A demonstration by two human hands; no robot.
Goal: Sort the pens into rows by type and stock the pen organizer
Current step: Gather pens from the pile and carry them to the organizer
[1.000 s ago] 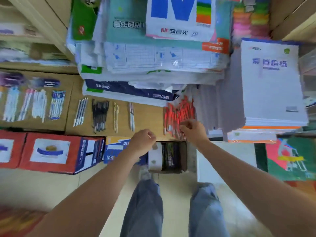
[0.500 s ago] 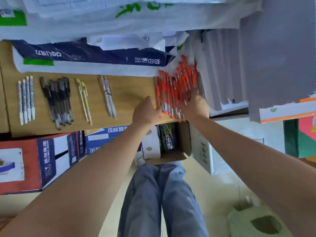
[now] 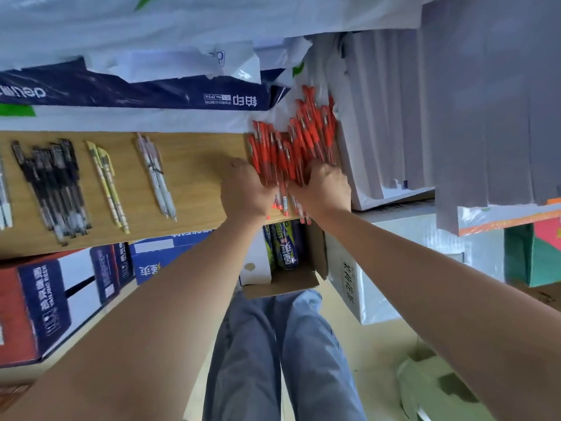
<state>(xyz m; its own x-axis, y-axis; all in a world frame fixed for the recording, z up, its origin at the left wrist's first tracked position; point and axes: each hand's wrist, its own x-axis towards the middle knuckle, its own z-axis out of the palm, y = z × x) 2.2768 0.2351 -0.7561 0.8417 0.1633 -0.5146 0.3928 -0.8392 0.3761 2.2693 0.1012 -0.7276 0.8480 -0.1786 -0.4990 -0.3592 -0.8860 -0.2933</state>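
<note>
Glossy red plastic pens (image 3: 291, 147) on matt wood-grain shelf (image 3: 194, 165).

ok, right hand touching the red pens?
Touching. Head view: the right hand curls its fingers over the near ends of the red pens; no gap shows.

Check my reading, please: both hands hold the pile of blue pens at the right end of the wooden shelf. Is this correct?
Not quite: in the head view the pens are red, not blue. Otherwise yes: left hand and right hand hold the pile at the right end of the wooden shelf.
</note>
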